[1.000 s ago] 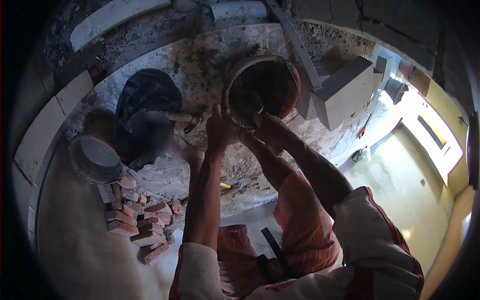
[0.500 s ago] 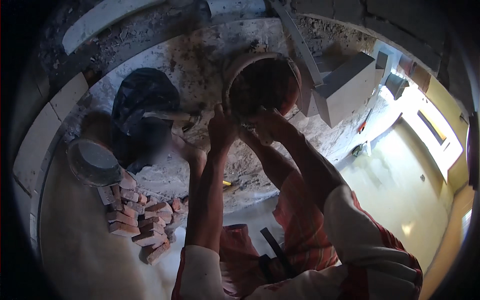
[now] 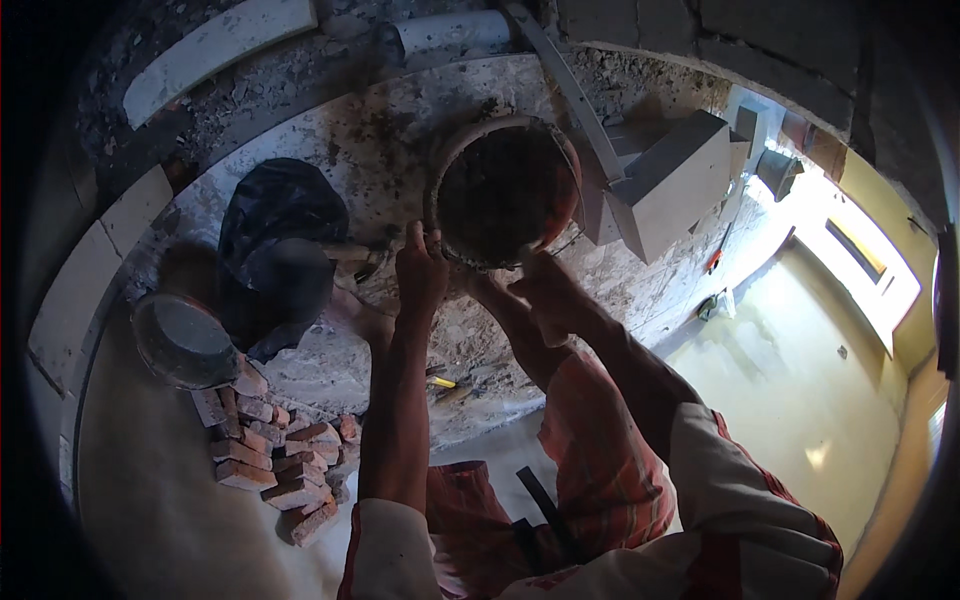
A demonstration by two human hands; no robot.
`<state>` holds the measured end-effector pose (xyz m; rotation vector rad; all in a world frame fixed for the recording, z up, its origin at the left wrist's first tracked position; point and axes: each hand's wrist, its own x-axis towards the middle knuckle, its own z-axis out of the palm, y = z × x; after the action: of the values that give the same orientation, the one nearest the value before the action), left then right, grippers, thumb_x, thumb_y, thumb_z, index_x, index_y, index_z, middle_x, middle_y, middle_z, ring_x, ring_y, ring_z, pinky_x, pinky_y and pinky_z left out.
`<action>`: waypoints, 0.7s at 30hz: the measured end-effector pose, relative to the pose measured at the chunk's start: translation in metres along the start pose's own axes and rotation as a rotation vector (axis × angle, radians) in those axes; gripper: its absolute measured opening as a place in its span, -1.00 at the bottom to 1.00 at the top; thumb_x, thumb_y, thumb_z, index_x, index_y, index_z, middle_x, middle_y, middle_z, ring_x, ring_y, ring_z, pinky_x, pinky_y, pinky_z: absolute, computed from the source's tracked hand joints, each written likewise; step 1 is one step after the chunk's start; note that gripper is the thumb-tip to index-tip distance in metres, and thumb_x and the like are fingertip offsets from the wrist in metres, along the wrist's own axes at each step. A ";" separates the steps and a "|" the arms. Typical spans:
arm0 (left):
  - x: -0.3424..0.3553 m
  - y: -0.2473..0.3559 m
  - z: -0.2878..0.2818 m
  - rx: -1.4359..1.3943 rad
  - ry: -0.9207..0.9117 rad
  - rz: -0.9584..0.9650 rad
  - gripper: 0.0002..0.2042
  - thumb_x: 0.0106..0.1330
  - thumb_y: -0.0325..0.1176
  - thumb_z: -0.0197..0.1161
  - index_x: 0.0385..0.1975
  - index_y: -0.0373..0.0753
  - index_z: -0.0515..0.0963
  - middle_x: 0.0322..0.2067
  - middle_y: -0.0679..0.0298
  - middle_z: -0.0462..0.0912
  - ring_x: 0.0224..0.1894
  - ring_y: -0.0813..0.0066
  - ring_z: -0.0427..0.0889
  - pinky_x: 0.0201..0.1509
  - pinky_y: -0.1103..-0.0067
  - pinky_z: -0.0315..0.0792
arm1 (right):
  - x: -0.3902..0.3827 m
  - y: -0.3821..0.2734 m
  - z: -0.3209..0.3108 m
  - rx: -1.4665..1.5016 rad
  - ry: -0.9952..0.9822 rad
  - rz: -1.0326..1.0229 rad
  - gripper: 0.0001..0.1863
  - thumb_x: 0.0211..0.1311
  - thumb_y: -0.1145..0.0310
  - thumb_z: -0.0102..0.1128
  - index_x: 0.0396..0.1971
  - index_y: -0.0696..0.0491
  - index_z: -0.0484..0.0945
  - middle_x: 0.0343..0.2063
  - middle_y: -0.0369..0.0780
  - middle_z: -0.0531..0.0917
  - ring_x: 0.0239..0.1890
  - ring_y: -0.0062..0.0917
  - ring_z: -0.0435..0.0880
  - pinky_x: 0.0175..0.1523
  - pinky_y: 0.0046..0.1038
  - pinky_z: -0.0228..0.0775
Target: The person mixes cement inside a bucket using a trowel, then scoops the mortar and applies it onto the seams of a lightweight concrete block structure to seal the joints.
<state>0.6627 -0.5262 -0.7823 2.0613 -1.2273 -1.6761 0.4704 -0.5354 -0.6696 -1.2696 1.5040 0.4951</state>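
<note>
My left hand [image 3: 422, 262] is closed at the lower-left rim of a round, mortar-crusted container [image 3: 503, 195] with a dark reddish interior. My right hand [image 3: 542, 285] is blurred and closed just below the same rim; what it grips is unclear. My bare feet rest on the pale, rubble-strewn surface [image 3: 470, 350] around the container. Left of my left hand lie a crumpled black bag [image 3: 275, 215] and a wooden-handled tool [image 3: 350, 251], its head hard to make out.
A metal bucket [image 3: 183, 335] and loose red bricks [image 3: 272, 450] lie at left. Pale tile pieces [image 3: 670, 180] and a long strip [image 3: 570, 90] stand right of the container. A yellow-handled tool [image 3: 443, 383] lies below it. A bright opening [image 3: 850, 260] shows at far right.
The view has shifted slightly. The container appears a little lower and further left, and both hands have moved with it. My right hand has slid slightly down from inside the rim.
</note>
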 end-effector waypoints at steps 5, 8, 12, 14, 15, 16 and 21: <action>-0.001 0.027 0.004 -0.112 -0.115 -0.084 -0.76 0.32 -0.26 0.00 -0.12 -0.25 0.32 -0.48 -0.15 0.56 -0.36 -0.20 0.55 -0.37 0.11 0.33 | 0.060 0.027 0.001 0.139 -0.078 0.004 -0.73 -0.16 0.31 0.25 -0.39 0.11 0.58 -0.38 -0.01 0.57 -0.33 -0.20 0.62 -0.20 -0.23 0.46; 0.002 0.033 -0.001 -0.088 -0.195 -0.113 -0.75 0.32 -0.25 -0.01 -0.11 -0.25 0.31 -0.49 -0.15 0.56 -0.36 -0.21 0.55 -0.36 0.09 0.31 | 0.094 0.005 0.027 0.002 0.281 -0.002 -0.74 -0.11 0.32 0.20 -0.39 0.14 0.56 -0.47 -0.05 0.58 -0.44 -0.19 0.62 -0.29 -0.23 0.48; 0.001 0.035 -0.007 -0.028 -0.087 0.070 -0.77 0.31 -0.28 0.00 -0.13 -0.23 0.33 -0.49 -0.16 0.55 -0.36 -0.20 0.55 -0.36 0.10 0.30 | 0.076 -0.025 0.009 -0.119 0.075 -0.014 -0.61 0.02 0.20 0.20 -0.21 0.15 0.51 -0.31 0.07 0.60 -0.20 -0.14 0.63 -0.14 -0.14 0.47; 0.004 0.030 0.000 -0.091 -0.078 0.023 -0.75 0.31 -0.28 0.00 -0.10 -0.24 0.34 -0.49 -0.16 0.55 -0.36 -0.20 0.55 -0.36 0.11 0.32 | 0.039 -0.035 0.018 0.045 0.140 0.200 -0.48 0.02 0.20 0.20 -0.06 0.21 0.38 -0.33 0.12 0.58 -0.18 -0.07 0.61 -0.14 -0.11 0.46; 0.000 0.020 0.003 -0.133 -0.094 -0.039 -0.73 0.31 -0.29 0.01 -0.07 -0.26 0.35 -0.48 -0.16 0.55 -0.35 -0.19 0.55 -0.35 0.12 0.34 | 0.026 -0.041 0.012 0.047 0.137 0.203 -0.48 0.02 0.20 0.20 -0.06 0.21 0.38 -0.33 0.12 0.58 -0.18 -0.07 0.61 -0.14 -0.11 0.46; -0.002 0.011 0.002 -0.123 -0.083 -0.044 -0.73 0.31 -0.29 0.01 -0.07 -0.26 0.35 -0.48 -0.16 0.55 -0.35 -0.19 0.55 -0.35 0.12 0.34 | 0.014 -0.051 0.000 0.021 0.003 0.249 -0.45 0.02 0.22 0.20 -0.03 0.24 0.34 -0.33 0.13 0.58 -0.19 -0.04 0.61 -0.15 -0.10 0.46; 0.000 0.003 0.003 0.023 -0.091 -0.009 -0.64 0.32 -0.22 0.06 -0.05 -0.38 0.36 -0.25 -0.20 0.51 -0.30 -0.09 0.58 -0.30 0.28 0.48 | -0.022 0.014 -0.023 0.305 -0.083 0.213 -0.57 0.07 0.22 0.23 -0.19 0.20 0.36 -0.54 -0.06 0.55 -0.41 -0.21 0.60 -0.40 -0.24 0.42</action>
<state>0.6584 -0.5275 -0.7817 2.0273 -1.2717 -1.7863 0.4455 -0.5394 -0.6462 -0.8486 1.5834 0.4308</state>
